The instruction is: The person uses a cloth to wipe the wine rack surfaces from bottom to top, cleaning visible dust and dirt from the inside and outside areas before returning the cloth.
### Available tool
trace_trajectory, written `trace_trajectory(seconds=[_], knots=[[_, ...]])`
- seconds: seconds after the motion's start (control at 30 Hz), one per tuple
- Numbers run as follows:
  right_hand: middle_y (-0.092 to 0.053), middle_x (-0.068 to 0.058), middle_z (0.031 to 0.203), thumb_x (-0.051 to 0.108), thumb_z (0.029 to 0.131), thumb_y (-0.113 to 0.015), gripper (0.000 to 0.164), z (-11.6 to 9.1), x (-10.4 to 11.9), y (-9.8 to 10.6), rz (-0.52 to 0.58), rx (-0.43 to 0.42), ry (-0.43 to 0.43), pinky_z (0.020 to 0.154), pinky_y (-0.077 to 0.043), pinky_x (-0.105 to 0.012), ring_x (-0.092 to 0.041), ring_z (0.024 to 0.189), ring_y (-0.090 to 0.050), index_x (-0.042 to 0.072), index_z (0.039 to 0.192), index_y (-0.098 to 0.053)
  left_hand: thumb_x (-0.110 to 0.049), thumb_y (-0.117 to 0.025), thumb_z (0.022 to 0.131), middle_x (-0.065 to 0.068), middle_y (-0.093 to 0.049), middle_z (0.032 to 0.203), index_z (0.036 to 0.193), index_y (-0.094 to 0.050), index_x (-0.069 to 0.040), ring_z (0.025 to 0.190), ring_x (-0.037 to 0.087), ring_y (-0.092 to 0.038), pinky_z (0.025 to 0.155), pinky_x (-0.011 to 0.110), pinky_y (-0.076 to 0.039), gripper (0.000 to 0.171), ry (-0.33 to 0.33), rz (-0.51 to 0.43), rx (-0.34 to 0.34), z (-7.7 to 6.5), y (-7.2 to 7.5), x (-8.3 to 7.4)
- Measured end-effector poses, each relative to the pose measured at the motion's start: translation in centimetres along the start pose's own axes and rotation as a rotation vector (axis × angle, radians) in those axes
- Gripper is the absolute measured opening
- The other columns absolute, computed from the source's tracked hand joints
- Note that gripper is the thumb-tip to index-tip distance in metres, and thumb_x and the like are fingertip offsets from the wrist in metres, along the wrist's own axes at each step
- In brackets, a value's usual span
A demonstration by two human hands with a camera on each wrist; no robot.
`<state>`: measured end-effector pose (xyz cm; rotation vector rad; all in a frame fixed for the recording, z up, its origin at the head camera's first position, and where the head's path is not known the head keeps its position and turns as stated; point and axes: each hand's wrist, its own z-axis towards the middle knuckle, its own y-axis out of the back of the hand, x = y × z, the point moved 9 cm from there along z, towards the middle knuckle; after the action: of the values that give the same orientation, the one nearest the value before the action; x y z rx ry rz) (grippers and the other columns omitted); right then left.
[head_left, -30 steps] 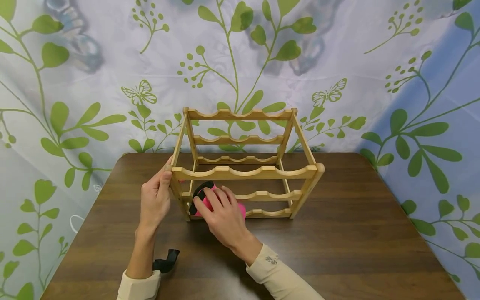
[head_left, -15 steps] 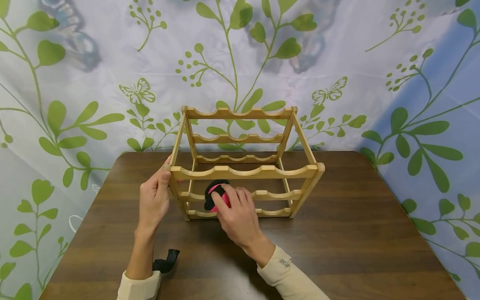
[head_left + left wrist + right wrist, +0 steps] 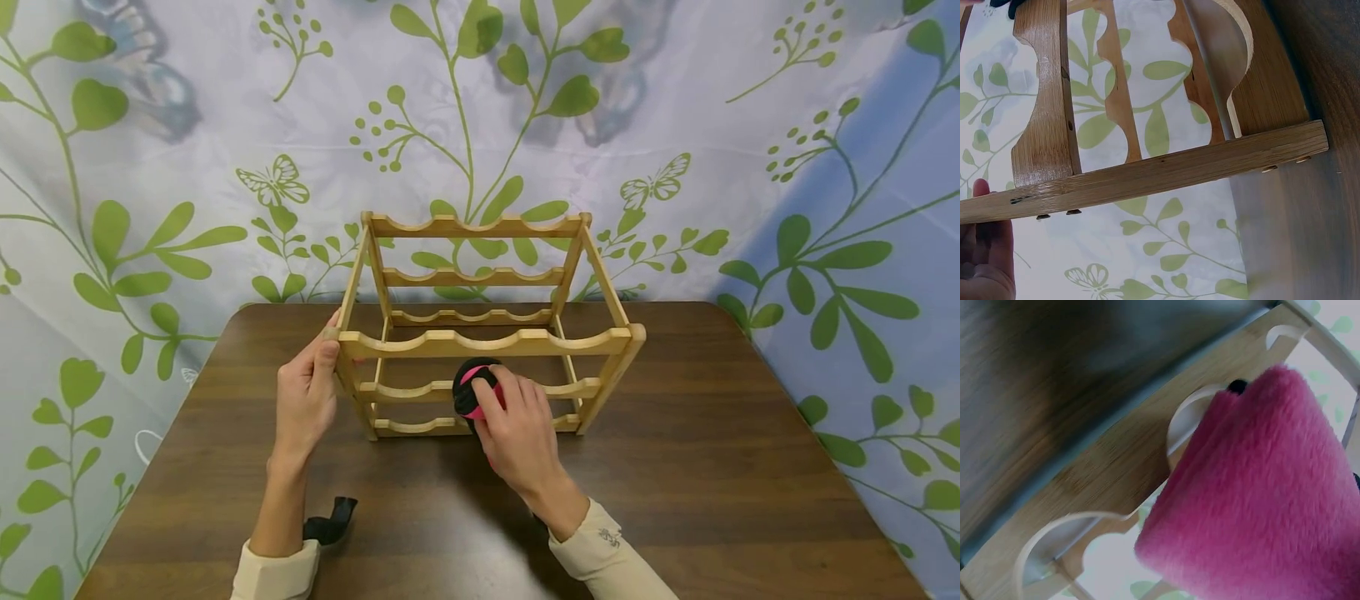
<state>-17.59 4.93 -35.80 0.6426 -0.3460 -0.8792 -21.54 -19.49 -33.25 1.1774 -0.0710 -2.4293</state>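
A wooden wine rack (image 3: 480, 342) with scalloped rails stands on the table. My left hand (image 3: 306, 400) grips its front left corner post near the top rail; part of that hand (image 3: 988, 256) also shows in the left wrist view, under the post. My right hand (image 3: 517, 429) holds a fuzzy pink cloth with black parts (image 3: 468, 400) against the middle of the front rails. Large in the right wrist view, the pink cloth (image 3: 1260, 494) hangs folded over a scalloped rail (image 3: 1122, 462) and hides what lies behind it.
A crumpled black item (image 3: 330, 522) lies on the brown table (image 3: 712, 483), beside the left sleeve. A patterned fabric backdrop (image 3: 480, 108) rises behind the table. A white cord loop (image 3: 144, 446) shows past the table's left edge.
My right hand has moved rightward with the pink cloth, from the left end of the front rails to their middle. The left hand keeps its grip on the rack.
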Motion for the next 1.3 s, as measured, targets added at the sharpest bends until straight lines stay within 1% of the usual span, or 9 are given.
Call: trace_trajectory(seconds=[0.1,0.27,0.53,0.67,0.9,1.0,1.13,1.2,1.3], knots=[[-0.060,-0.021,0.116,0.012,0.075,-0.083,0.044,-0.2,-0.4,0.3,-0.013,0.001,0.000,0.078,-0.052,-0.048,-0.038,0.095,-0.060,0.005,0.112,-0.061,-0.014,-0.047,0.105,-0.008,-0.071,0.080,0.137,-0.059,-0.012,0.092,0.003,-0.065,0.070,0.015,-0.047,0.034,0.006,0.005,-0.003,0.0,0.2,0.0],[-0.061,-0.022,0.115,0.012,0.073,-0.081,0.044,-0.3,-1.3,1.2,-0.013,-0.028,-0.030,0.077,-0.052,-0.050,-0.039,0.095,-0.061,0.004,0.112,-0.061,-0.013,-0.047,0.106,0.015,-0.073,0.081,0.138,-0.058,-0.012,0.104,0.001,-0.062,0.082,0.014,-0.047,0.034,0.026,-0.005,0.008,0.0,0.1,-0.2],[-0.061,-0.024,0.113,0.013,0.078,-0.068,0.039,-0.7,-4.0,2.7,-0.007,-0.003,-0.131,0.078,-0.054,-0.051,-0.040,0.088,-0.062,0.000,0.114,-0.060,-0.013,-0.046,0.106,0.019,-0.072,0.081,0.139,-0.057,-0.013,0.082,0.001,-0.061,0.065,0.016,-0.042,0.034,0.015,0.003,0.007,0.0,0.1,-0.2],[-0.060,-0.024,0.113,0.011,0.078,-0.067,0.038,-1.2,-5.0,3.4,-0.010,-0.008,-0.168,0.080,-0.054,-0.052,-0.041,0.089,-0.063,0.000,0.114,-0.060,-0.013,-0.046,0.106,0.019,-0.072,0.081,0.138,-0.057,-0.012,0.084,-0.001,-0.063,0.065,0.015,-0.043,0.034,0.011,-0.010,0.015,0.0,-0.1,-0.1],[-0.059,-0.025,0.106,0.005,0.076,-0.067,0.039,-2.1,-7.1,5.0,-0.077,-0.091,-0.216,0.071,-0.053,-0.053,-0.042,0.084,-0.060,-0.002,0.113,-0.060,-0.011,-0.045,0.106,0.020,-0.071,0.080,0.138,-0.057,-0.009,0.087,-0.001,-0.063,0.068,0.016,-0.043,0.034,0.014,-0.016,0.010,-0.1,0.0,0.2],[-0.058,-0.024,0.104,0.003,0.075,-0.068,0.040,-2.4,-7.8,5.4,-0.125,-0.104,-0.229,0.068,-0.052,-0.052,-0.041,0.083,-0.058,-0.003,0.113,-0.060,-0.010,-0.045,0.106,0.021,-0.071,0.080,0.138,-0.057,-0.009,0.092,0.000,-0.063,0.073,0.016,-0.044,0.034,0.020,-0.018,0.011,-0.1,0.0,0.3],[-0.060,-0.025,0.110,0.007,0.077,-0.072,0.045,-2.4,-7.7,5.0,-0.190,-0.023,-0.218,0.071,-0.055,-0.052,-0.041,0.089,-0.060,-0.002,0.120,-0.060,-0.010,-0.045,0.106,0.018,-0.072,0.081,0.137,-0.058,-0.009,0.098,0.000,-0.061,0.075,0.016,-0.044,0.034,0.030,-0.018,0.009,0.0,0.0,0.2],[-0.061,-0.026,0.117,0.012,0.079,-0.074,0.051,-2.5,-7.5,4.7,-0.221,0.049,-0.219,0.075,-0.055,-0.052,-0.041,0.098,-0.060,-0.002,0.126,-0.059,-0.011,-0.046,0.106,0.010,-0.074,0.087,0.135,-0.059,-0.008,0.104,0.002,-0.062,0.079,0.015,-0.045,0.033,0.036,-0.018,0.007,0.0,0.0,0.1],[-0.055,-0.026,0.131,0.023,0.076,-0.079,0.070,-2.8,-7.3,3.9,-0.238,0.186,-0.228,0.079,-0.054,-0.055,-0.043,0.113,-0.054,-0.002,0.136,-0.052,-0.011,-0.046,0.106,-0.005,-0.074,0.097,0.130,-0.064,-0.005,0.115,0.008,-0.059,0.088,0.016,-0.046,0.031,0.048,-0.023,0.000,0.2,0.0,0.0]])
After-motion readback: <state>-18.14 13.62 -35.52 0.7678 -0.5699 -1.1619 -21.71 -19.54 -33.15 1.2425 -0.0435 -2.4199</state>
